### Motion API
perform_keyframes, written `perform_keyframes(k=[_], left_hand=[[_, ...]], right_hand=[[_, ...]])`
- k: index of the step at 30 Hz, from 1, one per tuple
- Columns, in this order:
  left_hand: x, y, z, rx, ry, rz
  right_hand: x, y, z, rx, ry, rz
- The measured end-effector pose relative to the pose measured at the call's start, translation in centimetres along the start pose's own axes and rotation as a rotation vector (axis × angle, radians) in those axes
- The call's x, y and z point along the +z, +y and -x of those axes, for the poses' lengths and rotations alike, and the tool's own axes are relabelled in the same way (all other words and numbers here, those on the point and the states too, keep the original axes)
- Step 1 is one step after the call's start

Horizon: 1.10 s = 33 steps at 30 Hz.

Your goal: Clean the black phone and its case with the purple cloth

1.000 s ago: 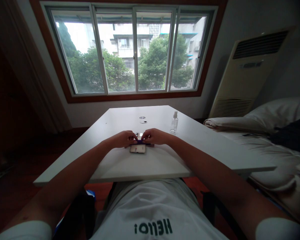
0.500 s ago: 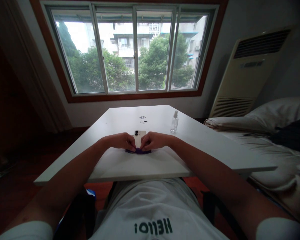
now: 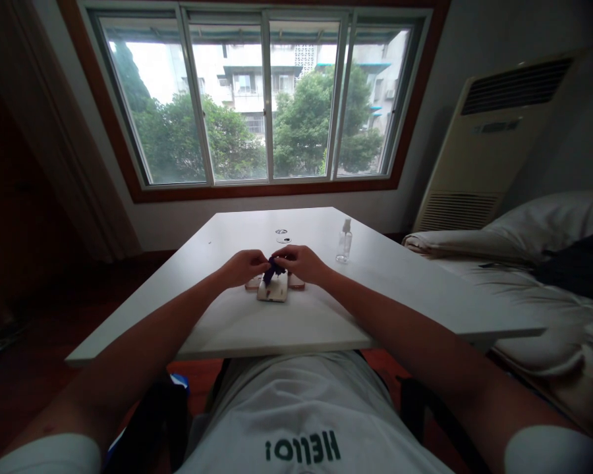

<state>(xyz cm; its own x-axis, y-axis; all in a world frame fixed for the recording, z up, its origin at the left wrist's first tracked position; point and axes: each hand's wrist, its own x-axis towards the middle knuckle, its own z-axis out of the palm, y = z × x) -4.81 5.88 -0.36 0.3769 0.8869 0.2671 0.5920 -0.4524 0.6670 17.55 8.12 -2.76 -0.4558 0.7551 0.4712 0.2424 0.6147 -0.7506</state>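
Note:
A small, bunched purple cloth point(image 3: 273, 268) is pinched between my two hands. My left hand point(image 3: 246, 267) grips it from the left, while the closed fingers of my right hand point(image 3: 301, 262) hold it from the right. Directly below lies a light-coloured smartphone point(image 3: 273, 294), back side up, its upper part hidden by the cloth and fingers. A flat pinkish object point(image 3: 297, 284), perhaps another phone, lies crosswise beneath it and sticks out on both sides. The cloth's lower end hangs over the smartphone; whether they touch I cannot tell.
A clear spray bottle point(image 3: 344, 242) stands on the white table point(image 3: 400, 293), right of my hands. Two round cable-hole pieces point(image 3: 282, 237) are beyond the phone. A window is ahead; a floor air conditioner point(image 3: 494, 138) and a bed point(image 3: 534, 270) are at the right.
Both hands have lifted and moved away from me with the purple cloth, from the phone's near end to its upper part. The phone's near end and the pinkish object now show.

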Motion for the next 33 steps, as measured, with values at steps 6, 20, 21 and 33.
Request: perform_keyframes(k=[6, 20, 21, 33], left_hand=[[1.3, -0.2, -0.7, -0.038, 0.063, 0.378], [0.8, -1.7, 0.2, 0.058, -0.217, -0.44], [0.8, -1.8, 0.1, 0.062, -0.211, -0.428], [0.8, -1.5, 0.1, 0.04, -0.282, -0.467]], right_hand=[[0.6, 0.6, -0.2, -0.148, 0.095, 0.013], [-0.4, 4.0, -1.8, 0.038, 0.056, 0.465], [-0.2, 3.9, -1.7, 0.028, 0.036, 0.5], [-0.4, 3.5, -1.3, -0.052, -0.06, 0.582]])
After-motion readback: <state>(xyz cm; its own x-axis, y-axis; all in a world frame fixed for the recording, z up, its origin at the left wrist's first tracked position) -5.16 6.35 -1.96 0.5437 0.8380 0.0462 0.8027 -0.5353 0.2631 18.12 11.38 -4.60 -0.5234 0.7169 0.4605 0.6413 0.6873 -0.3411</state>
